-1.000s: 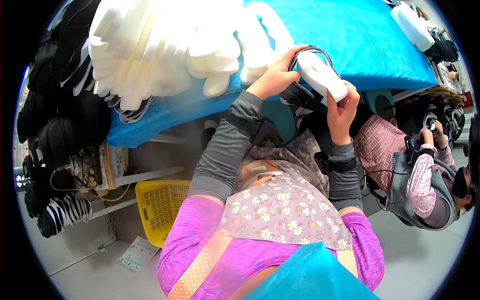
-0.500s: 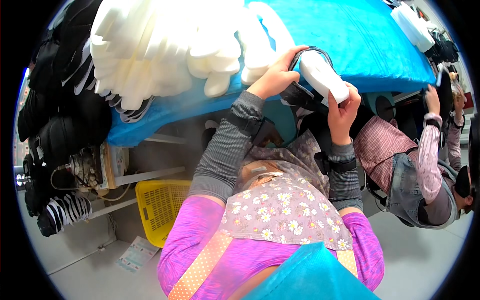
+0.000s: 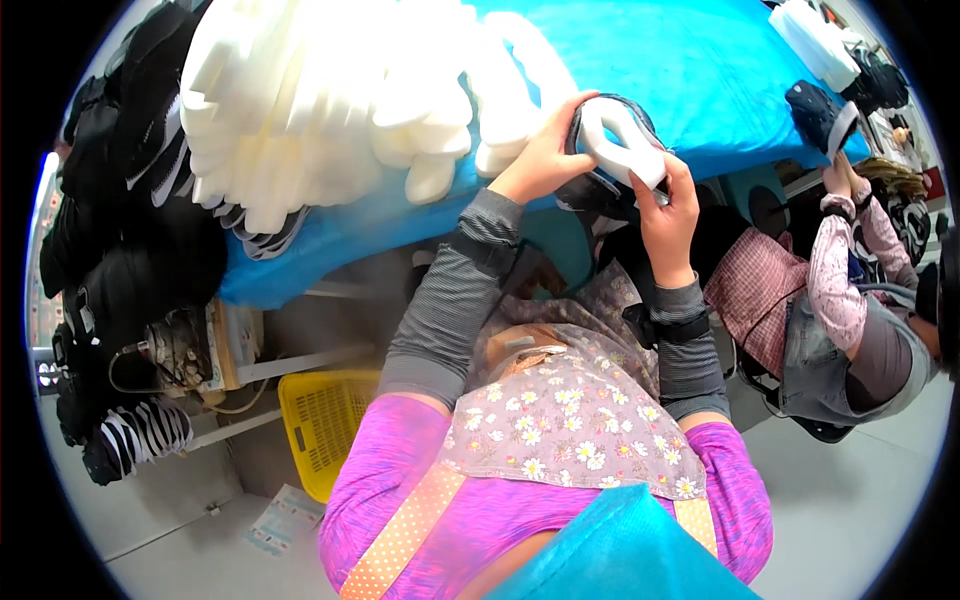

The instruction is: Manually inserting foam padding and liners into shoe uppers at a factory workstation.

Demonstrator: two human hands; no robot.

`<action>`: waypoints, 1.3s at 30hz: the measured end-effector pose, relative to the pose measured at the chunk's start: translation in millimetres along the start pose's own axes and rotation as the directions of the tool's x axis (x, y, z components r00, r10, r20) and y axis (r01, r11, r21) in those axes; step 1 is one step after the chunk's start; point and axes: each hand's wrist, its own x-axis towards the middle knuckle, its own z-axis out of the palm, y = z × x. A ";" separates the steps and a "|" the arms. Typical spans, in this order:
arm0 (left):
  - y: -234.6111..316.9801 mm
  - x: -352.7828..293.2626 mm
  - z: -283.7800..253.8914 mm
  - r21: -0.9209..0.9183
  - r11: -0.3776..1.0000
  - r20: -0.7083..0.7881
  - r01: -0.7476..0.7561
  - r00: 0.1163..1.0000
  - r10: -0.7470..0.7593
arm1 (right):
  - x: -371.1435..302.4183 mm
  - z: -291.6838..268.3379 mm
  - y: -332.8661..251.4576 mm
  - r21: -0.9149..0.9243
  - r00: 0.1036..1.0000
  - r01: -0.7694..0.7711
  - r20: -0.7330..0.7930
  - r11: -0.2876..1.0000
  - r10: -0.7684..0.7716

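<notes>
A thick white foam piece point(image 3: 641, 160), bent into a U, lies inside a black fabric piece point(image 3: 590, 192) with a raised rim. My left hand point(image 3: 545, 155) grips the black piece at its left edge, thumb on the near side and fingers over the far rim. With thumb and fingers, my right hand point(image 3: 668, 212) pinches the near end of the foam. Both hands are above the near edge of the blue-covered table point(image 3: 720, 80). The underside of the black piece is hidden from me.
White foam pieces point(image 3: 280, 100) are heaped on the table's left, beside black fabric pieces point(image 3: 150, 230). A yellow basket point(image 3: 325, 420) stands below. At right, a co-worker point(image 3: 830, 290) holds a dark piece with a white edge point(image 3: 822, 120). More white foam point(image 3: 815, 45) lies at far right.
The foam has gone from a nearly straight strip to a bent U inside the black rim. My right hand has shifted slightly left and down. The co-worker's hands have moved to the table corner.
</notes>
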 end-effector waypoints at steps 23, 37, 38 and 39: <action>82.0 66.1 -6.0 0.691 0.722 0.142 -0.026 0.985 -0.100 | 14.3 -14.2 -16.7 -0.181 0.997 0.069 -0.029 0.981 -0.076; 76.4 81.9 -2.9 0.793 0.539 0.310 -0.284 0.950 0.043 | 10.1 -9.8 -21.3 -0.171 0.994 -0.108 -0.003 0.979 0.109; 77.6 82.1 -2.9 0.787 0.511 0.377 -0.345 0.925 0.045 | 10.2 -9.0 -20.9 -0.189 0.996 -0.086 -0.008 0.978 0.086; 78.0 85.6 -1.9 0.786 0.512 0.381 -0.348 0.923 0.043 | 9.8 -8.2 -20.6 -0.208 0.998 -0.065 -0.012 0.976 0.063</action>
